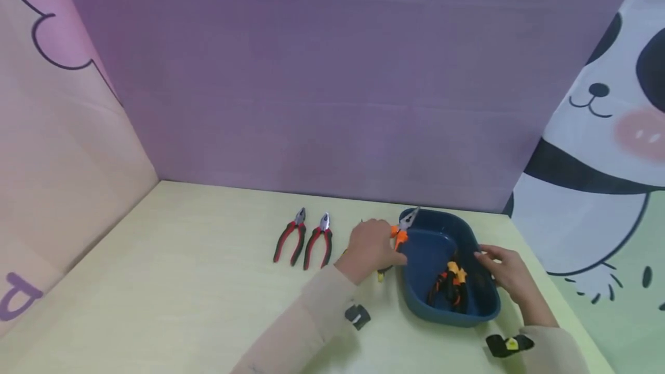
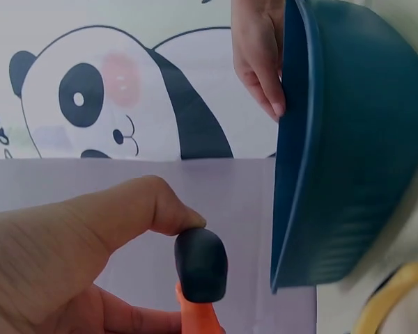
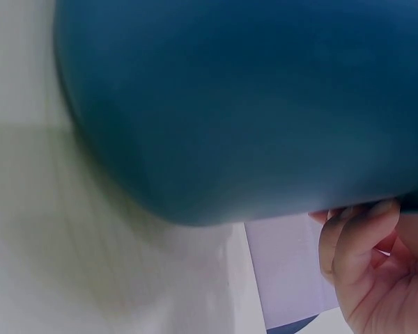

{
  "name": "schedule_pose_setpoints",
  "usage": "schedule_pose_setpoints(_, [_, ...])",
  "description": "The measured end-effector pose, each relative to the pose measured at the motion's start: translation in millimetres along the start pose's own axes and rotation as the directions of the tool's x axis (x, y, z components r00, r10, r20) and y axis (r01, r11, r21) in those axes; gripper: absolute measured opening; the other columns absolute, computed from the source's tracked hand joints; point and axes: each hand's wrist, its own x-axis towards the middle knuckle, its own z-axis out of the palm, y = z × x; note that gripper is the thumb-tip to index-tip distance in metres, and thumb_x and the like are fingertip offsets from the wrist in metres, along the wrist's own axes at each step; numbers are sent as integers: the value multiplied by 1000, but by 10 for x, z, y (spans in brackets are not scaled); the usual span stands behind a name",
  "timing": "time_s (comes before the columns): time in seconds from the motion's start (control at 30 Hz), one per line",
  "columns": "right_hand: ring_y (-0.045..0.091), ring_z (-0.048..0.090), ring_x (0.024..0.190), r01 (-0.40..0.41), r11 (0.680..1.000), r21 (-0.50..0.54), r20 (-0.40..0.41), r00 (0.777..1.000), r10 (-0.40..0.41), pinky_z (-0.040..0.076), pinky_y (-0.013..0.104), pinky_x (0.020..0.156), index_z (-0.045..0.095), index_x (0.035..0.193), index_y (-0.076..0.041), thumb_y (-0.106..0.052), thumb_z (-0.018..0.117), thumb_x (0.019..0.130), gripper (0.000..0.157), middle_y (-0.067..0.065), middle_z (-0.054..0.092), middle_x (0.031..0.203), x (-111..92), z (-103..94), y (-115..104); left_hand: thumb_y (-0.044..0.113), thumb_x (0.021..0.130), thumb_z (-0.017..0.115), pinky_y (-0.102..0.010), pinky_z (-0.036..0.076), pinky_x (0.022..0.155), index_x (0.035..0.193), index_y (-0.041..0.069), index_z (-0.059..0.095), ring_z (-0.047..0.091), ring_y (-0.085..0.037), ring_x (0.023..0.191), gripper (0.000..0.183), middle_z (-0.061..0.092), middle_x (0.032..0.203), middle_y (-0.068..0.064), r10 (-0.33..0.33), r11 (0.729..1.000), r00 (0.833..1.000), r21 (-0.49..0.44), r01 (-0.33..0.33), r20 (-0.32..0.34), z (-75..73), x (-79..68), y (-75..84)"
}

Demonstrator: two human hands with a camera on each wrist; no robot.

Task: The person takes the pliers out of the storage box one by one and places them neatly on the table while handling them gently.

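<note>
Sitting between the 2 hands [image 1: 368, 251] [image 1: 508, 271] is a blue basin [image 1: 428, 247].

the basin [image 1: 430, 240] is plain dark blue. the held pliers [image 1: 400, 238] show bright orange handles, black at the end, and a silvery head. the pliers in the basin [image 1: 455, 283] mix black with yellow-orange and red-orange. the left-hand pliers [image 1: 298, 224] and their neighbour [image 1: 324, 231] have red-and-black handles. the surface [image 1: 197, 281] is pale cream-yellow, the back wall [image 1: 332, 85] muted purple, the panda [image 1: 576, 212] black and white, pink-cheeked.
</note>
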Motion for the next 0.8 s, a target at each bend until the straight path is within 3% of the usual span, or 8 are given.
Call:
schedule_pose_setpoints(0.23, [20, 61, 81, 2, 1000, 10, -4, 1000, -2, 55, 37, 62, 40, 132, 15, -29, 48, 98, 55, 28, 58, 105, -7, 13, 3, 51, 71, 75, -24, 32, 47, 70, 13, 52, 44, -13, 57, 44, 42, 62, 3, -3, 999, 999, -45, 1, -41, 12, 13, -226])
schedule_pose_setpoints(0.4, [21, 61, 82, -10, 1000, -2, 0, 1000, 10, 55, 37, 63, 39, 132, 15, -29, 47, 99, 56, 29, 57, 106, -4, 3, 7, 49, 72, 75, -25, 31, 47, 70, 13, 53, 45, -13, 56, 42, 43, 60, 3, -40, 995, 999, -89, 38, -19, 18, 13, -358])
schedule_pose_setpoints(0.8, [14, 57, 72, 20, 1000, -1, -24, 1000, -20, 52, 33, 56, 41, 130, 15, -27, 49, 98, 53, 26, 59, 102, -8, 18, 9, 46, 71, 77, -25, 31, 48, 67, 12, 53, 41, -12, 55, 42, 41, 60, 3, -91, 989, 995, -117, 86, -45, 38, 14, -651])
